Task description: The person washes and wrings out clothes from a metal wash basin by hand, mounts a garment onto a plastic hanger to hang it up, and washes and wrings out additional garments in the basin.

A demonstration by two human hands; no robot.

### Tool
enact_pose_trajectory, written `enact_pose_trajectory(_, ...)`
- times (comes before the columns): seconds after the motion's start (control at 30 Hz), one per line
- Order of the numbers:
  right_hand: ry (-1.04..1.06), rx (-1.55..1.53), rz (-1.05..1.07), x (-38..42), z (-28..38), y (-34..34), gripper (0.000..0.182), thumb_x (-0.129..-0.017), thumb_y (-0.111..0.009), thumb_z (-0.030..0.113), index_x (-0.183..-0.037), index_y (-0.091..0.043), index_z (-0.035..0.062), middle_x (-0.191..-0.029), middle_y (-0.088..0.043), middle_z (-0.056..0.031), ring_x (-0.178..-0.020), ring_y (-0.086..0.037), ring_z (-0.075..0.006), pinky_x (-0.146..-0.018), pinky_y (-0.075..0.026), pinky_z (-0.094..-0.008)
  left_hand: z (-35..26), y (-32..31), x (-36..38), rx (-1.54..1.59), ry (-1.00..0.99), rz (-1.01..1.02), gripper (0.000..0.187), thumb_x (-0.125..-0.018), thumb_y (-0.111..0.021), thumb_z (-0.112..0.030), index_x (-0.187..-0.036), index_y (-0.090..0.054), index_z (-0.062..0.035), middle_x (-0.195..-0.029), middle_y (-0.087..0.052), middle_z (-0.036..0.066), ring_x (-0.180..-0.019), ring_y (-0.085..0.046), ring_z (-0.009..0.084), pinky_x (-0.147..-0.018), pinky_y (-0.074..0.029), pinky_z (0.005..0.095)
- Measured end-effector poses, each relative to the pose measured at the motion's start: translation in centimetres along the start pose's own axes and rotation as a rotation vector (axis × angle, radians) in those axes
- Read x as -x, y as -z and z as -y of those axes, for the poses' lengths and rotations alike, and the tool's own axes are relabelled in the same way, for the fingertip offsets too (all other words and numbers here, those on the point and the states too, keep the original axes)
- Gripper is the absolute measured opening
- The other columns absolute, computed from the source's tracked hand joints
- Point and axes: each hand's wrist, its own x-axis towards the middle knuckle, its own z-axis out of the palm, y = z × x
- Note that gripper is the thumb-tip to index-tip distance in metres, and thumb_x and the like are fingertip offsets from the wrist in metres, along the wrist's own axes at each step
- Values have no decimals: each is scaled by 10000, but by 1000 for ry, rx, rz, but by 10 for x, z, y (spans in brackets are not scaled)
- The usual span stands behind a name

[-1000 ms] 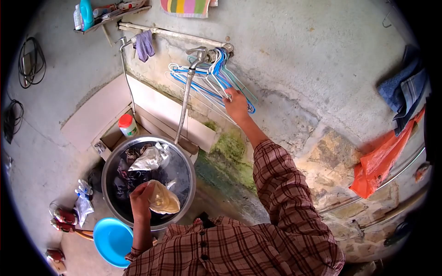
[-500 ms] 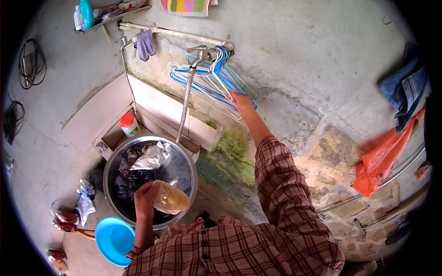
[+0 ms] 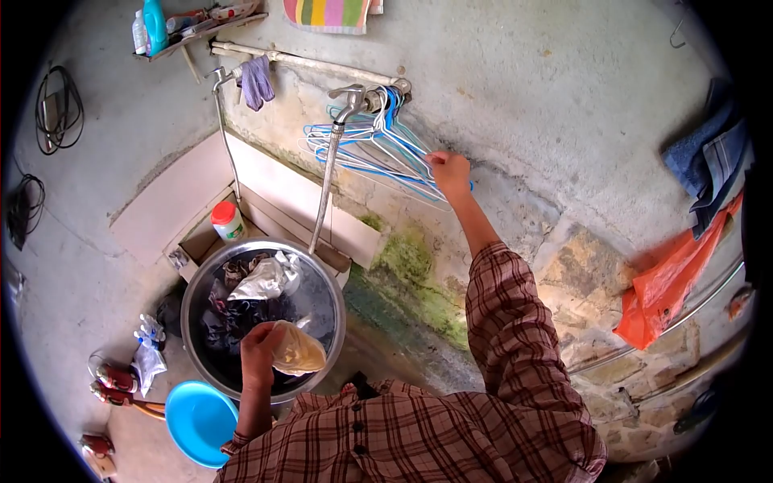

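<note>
My left hand [image 3: 258, 354] is closed on the neck of a clear plastic bag [image 3: 298, 349] with something yellowish inside, held over the near right part of a large metal basin [image 3: 190, 322]. Dark wet clothes [image 3: 233, 322] and a silvery plastic bag [image 3: 262, 278] lie in the basin. Up on the right, my right hand [image 3: 449, 171] pinches the right side of the blue and white hangers [image 3: 370, 149], which hang at the pipe end beside a metal tap [image 3: 350, 101].
A blue plastic basin [image 3: 201, 423] stands on the floor by the metal one. Behind it is a red-lidded container [image 3: 228, 220]. A purple cloth [image 3: 256, 83] hangs on the pipe. An orange plastic sheet [image 3: 652, 302] and blue towel [image 3: 700, 157] hang at right.
My right hand has moved right, and the hangers have shifted and spread to the right with it. My left hand and the bag have moved slightly.
</note>
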Motion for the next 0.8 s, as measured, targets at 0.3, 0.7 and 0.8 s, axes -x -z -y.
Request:
enact_pose_trajectory(0.3, 375, 356, -278, -10, 11, 32, 44, -793, -653, 143, -806, -648, 101, -724, -606, -146, -669, -602, -357, -590, -476, -468, -2, -15, 2, -59, -8, 38, 126, -838, -646, -90, -914, -671, 8, -807, -661, 33, -705, -605, 99, -653, -464, 217)
enact_pose_trajectory(0.7, 72, 422, -180, 33, -27, 88, 125, -875, -580, 217, -851, -581, 93, -728, -614, -173, -696, -599, -382, -576, -451, -480, 1, -29, 10, -39, -12, 63, 113, -850, -628, -80, -914, -665, 6, -810, -666, 36, -705, -612, 101, -656, -471, 219)
enact_pose_trajectory(0.8, -75, 465, -111, 85, -65, 107, 131, -908, -551, 216, -869, -555, 92, -700, -609, -166, -659, -588, -396, -556, -436, -474, -1, -32, 13, -54, -16, 54, 130, -851, -632, -92, -919, -667, 13, -811, -663, 37, -708, -606, 102, -664, -468, 221)
